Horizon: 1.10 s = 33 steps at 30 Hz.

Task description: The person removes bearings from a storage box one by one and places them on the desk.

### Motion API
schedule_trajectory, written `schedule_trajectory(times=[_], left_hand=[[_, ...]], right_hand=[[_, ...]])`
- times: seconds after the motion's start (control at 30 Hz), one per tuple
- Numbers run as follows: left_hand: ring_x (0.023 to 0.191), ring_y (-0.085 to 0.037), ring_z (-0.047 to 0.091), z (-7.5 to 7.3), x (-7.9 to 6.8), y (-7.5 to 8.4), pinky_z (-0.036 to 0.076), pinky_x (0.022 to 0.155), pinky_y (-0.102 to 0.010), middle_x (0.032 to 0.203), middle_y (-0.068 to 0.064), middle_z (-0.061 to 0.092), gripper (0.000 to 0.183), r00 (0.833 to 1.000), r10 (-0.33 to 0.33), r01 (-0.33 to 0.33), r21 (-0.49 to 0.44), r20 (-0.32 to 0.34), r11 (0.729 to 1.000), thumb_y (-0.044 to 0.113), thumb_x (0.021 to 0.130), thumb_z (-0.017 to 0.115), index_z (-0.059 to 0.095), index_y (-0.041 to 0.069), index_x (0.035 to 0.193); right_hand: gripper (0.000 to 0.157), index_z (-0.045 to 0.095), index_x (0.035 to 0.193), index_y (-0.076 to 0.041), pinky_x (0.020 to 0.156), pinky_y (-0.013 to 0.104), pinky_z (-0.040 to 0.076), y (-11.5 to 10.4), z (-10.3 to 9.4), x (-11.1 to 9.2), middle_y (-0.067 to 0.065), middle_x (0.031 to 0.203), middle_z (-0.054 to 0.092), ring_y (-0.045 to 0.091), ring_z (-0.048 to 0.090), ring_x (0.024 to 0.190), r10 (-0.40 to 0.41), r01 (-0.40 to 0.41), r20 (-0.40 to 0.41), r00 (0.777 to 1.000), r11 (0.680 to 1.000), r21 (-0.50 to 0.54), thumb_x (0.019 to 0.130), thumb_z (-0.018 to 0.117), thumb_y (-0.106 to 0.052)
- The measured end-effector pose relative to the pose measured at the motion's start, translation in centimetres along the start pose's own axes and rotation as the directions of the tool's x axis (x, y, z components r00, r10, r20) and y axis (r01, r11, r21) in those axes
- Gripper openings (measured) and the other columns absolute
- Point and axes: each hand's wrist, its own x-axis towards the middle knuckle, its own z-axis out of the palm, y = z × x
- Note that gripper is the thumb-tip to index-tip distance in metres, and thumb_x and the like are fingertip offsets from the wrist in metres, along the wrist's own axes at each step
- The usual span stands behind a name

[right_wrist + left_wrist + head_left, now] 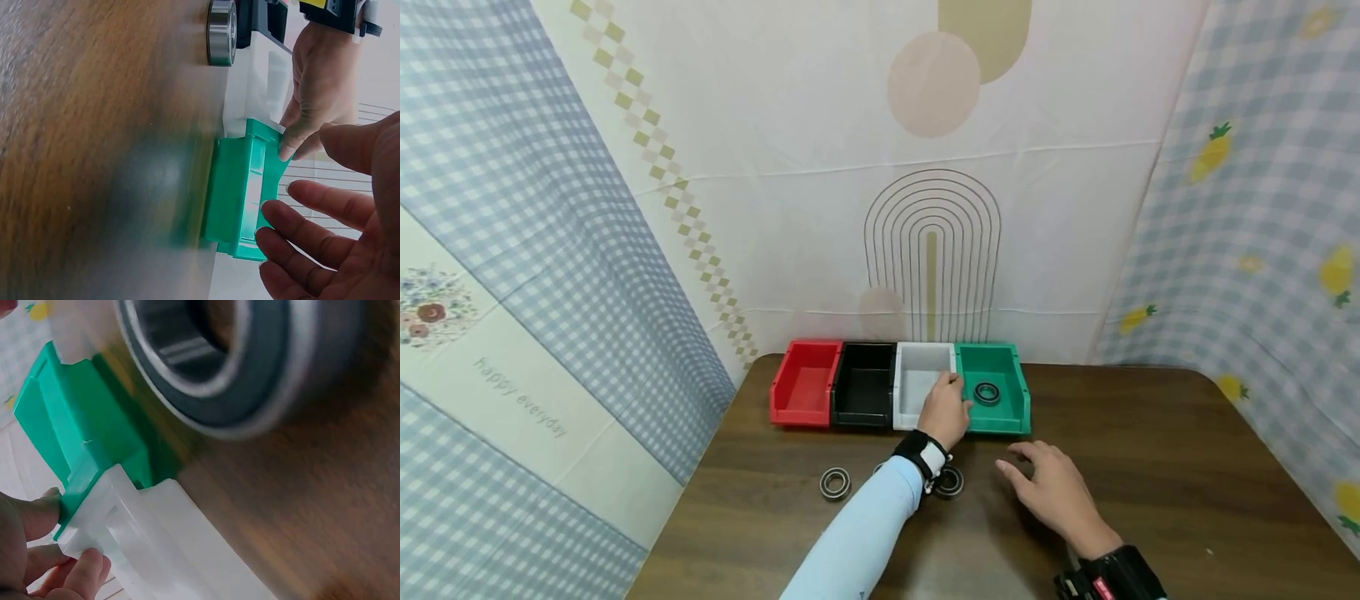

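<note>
My left hand (946, 411) is at the shared edge of the white bin (917, 367) and the green bin (1022, 392). In the left wrist view its thumb lies on the green side and its curled fingers on the white side, pinching the adjoining walls. A bearing (987, 393) lies inside the green bin. My right hand (1060, 492) hovers over the table in front of the green bin, fingers spread and relaxed, holding nothing. Under the left forearm sits a dark bearing (949, 482), partly covered by the wrist strap.
A black bin (862, 387) and a red bin (801, 383) continue the row leftward. Another bearing (835, 484) lies on the wooden table (1127, 433), left of the forearm. A further ring edge shows beside the sleeve, mostly hidden. Patterned cloths hang behind and at both sides.
</note>
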Motion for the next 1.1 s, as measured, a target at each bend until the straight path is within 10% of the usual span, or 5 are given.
schedule_trajectory(times=[1.1], left_hand=[[0.085, -0.012, 0.069, 0.79, -0.37, 0.48, 0.057, 0.075, -0.018, 0.131, -0.007, 0.057, 0.043, 0.998, 0.053, -0.048, 0.159, -0.027, 0.986, 0.020, 0.094, 0.068, 0.061, 0.003, 0.133]], right_hand=[[0.048, 0.069, 0.121, -0.011, 0.087, 0.052, 0.053, 0.03, 0.97, 0.68, 0.008, 0.116, 0.070, 0.029, 0.065, 0.107, 0.036, -0.037, 0.029, 0.999, 0.999, 0.034, 0.093, 0.063, -0.050]])
